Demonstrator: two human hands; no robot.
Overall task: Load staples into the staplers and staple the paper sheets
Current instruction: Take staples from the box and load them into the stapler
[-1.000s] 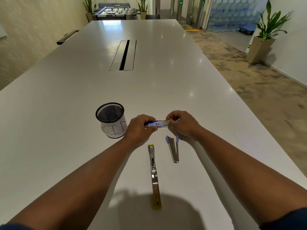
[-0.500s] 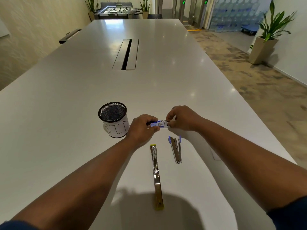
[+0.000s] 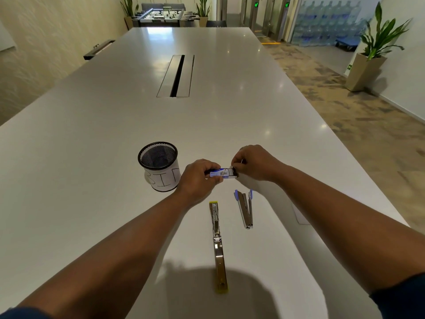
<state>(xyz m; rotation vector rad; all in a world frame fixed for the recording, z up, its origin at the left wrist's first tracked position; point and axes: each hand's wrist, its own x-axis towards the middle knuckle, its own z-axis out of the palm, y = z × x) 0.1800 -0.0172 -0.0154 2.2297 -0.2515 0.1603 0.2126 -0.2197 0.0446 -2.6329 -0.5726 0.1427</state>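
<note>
Step in hand, by my judgement: drawing staples out for loading. My left hand (image 3: 197, 178) pinches the small blue-and-white cardboard staple box (image 3: 222, 173) above the white table (image 3: 92, 157); my right hand (image 3: 253, 163) is closed at its open end, contents too small to tell. Next: seat a strip in the yellow-tipped steel stapler (image 3: 218, 245), lying opened flat near me. Blue-tipped stapler (image 3: 245, 208) beside it; black mesh cup (image 3: 158, 165) left; paper sheet (image 3: 299, 215) right.

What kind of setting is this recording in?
Probably an office meeting or break area: a long white conference table with a cable slot, turnstile gates, stacked water bottles and a foosball table.
</note>
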